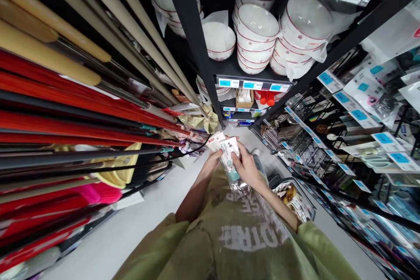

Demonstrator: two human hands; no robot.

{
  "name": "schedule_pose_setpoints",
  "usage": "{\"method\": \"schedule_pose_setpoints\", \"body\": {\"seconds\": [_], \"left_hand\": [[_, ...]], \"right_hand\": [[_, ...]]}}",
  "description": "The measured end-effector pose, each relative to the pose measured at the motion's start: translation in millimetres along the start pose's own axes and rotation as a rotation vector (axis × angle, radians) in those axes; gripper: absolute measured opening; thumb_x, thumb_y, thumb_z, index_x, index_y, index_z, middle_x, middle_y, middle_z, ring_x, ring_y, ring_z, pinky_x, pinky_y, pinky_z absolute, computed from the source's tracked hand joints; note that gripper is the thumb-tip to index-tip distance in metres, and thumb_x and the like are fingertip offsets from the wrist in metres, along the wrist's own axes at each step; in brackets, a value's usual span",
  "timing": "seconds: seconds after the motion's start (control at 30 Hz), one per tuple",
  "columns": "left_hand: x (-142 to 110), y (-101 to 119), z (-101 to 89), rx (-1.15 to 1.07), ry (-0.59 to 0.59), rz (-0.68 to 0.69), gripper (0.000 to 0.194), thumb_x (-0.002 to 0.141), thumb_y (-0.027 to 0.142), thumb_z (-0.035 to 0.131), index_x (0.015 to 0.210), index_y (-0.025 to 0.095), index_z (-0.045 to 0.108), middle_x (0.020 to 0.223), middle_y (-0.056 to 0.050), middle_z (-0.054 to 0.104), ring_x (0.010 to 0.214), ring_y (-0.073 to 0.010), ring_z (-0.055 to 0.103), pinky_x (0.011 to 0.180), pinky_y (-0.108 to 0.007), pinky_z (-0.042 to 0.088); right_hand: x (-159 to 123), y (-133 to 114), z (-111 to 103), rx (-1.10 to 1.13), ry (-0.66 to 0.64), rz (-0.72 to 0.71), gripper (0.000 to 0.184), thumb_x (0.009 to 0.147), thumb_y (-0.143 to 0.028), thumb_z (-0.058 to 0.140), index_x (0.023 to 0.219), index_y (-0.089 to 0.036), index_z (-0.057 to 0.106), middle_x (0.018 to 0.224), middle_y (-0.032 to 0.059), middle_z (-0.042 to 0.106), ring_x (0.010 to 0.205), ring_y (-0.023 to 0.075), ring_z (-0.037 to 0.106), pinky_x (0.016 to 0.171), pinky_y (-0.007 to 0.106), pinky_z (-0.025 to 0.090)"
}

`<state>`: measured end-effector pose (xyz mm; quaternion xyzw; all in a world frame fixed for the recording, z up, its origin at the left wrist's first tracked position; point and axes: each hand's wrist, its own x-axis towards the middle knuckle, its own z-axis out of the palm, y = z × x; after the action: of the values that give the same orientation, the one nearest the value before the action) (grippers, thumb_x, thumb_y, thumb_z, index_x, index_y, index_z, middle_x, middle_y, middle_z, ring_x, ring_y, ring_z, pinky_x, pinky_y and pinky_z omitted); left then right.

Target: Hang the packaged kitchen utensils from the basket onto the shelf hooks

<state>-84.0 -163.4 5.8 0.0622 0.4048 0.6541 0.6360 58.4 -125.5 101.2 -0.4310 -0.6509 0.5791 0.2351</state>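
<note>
Two small clear retail packs with white header cards are held together in front of my chest. The pack on top (230, 148) has something teal in its clear bag; its exact kind is too small to make out. Part of the second pack (215, 141), with a red mark on its card, shows behind it to the left. My left hand (212, 162) is closed on the left edge of the packs, thumb on the front. From the right side my right hand (246, 167) grips the top pack, its thumb lying across the front.
Long broom and mop handles (124, 127) fill the left side. Ahead, a black shelf holds stacked white bowls (257, 30) with red rims. Packaged utensils hang on the right rack (367, 122). A filled shopping basket (293, 199) stands on the floor at my right.
</note>
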Motion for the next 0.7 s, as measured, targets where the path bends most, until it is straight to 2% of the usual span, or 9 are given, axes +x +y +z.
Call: {"method": "schedule_pose_setpoints", "body": {"seconds": [0.17, 0.27, 0.4, 0.47, 0.6, 0.7], "left_hand": [[9, -1, 1.3, -0.073, -0.069, -0.04, 0.109, 0.022, 0.08, 0.091, 0.112, 0.021, 0.071, 0.122, -0.015, 0.076, 0.126, -0.043, 0.064, 0.092, -0.046, 0.061], [12, -1, -5.7, -0.066, -0.084, -0.086, 0.105, 0.018, 0.077, 0.093, 0.104, 0.021, 0.073, 0.119, -0.016, 0.077, 0.122, -0.0441, 0.066, 0.092, -0.048, 0.061], [10, -4, -19.4, -0.051, -0.108, -0.131, 0.097, 0.021, 0.059, 0.101, 0.107, 0.022, 0.075, 0.119, -0.014, 0.078, 0.117, -0.0424, 0.07, 0.093, -0.047, 0.06], [8, -6, -23.2, -0.048, -0.1, -0.136, 0.096, 0.024, 0.055, 0.101, 0.112, 0.024, 0.075, 0.121, -0.014, 0.078, 0.119, -0.0413, 0.07, 0.093, -0.045, 0.06], [6, -9, -20.8, -0.018, -0.051, -0.148, 0.092, 0.03, 0.051, 0.101, 0.114, 0.024, 0.074, 0.124, -0.014, 0.077, 0.121, -0.0407, 0.068, 0.092, -0.044, 0.061], [8, -10, -13.8, -0.023, 0.004, -0.102, 0.084, 0.037, 0.052, 0.1, 0.112, 0.024, 0.074, 0.122, -0.012, 0.078, 0.123, -0.0403, 0.067, 0.093, -0.045, 0.061]], "right_hand": [[-1, 11, 2, 0.012, 0.02, 0.028, 0.039, 0.101, -0.042, 0.056, 0.136, -0.027, 0.064, 0.1, 0.0011, 0.076, 0.082, 0.0198, 0.067, 0.083, 0.029, 0.052], [-4, 18, 4, 0.094, 0.036, 0.041, 0.04, 0.101, -0.043, 0.056, 0.137, -0.028, 0.065, 0.111, 0.0011, 0.077, 0.09, 0.0204, 0.069, 0.09, 0.03, 0.053], [-10, 21, 4, 0.165, 0.055, 0.017, 0.047, 0.1, -0.042, 0.059, 0.146, -0.031, 0.06, 0.14, 0.0003, 0.068, 0.126, 0.0234, 0.064, 0.112, 0.033, 0.047], [-11, 18, 3, 0.162, 0.047, 0.01, 0.047, 0.1, -0.041, 0.059, 0.146, -0.031, 0.061, 0.145, -0.0004, 0.065, 0.135, 0.0237, 0.06, 0.115, 0.033, 0.044], [-11, 9, 2, 0.083, 0.02, -0.002, 0.044, 0.102, -0.038, 0.056, 0.145, -0.034, 0.062, 0.142, -0.0009, 0.068, 0.126, 0.0241, 0.065, 0.116, 0.035, 0.045], [-10, 1, -1, -0.024, -0.009, -0.034, 0.047, 0.104, -0.037, 0.05, 0.151, -0.031, 0.056, 0.14, 0.0022, 0.068, 0.123, 0.0239, 0.066, 0.116, 0.038, 0.044]]}}
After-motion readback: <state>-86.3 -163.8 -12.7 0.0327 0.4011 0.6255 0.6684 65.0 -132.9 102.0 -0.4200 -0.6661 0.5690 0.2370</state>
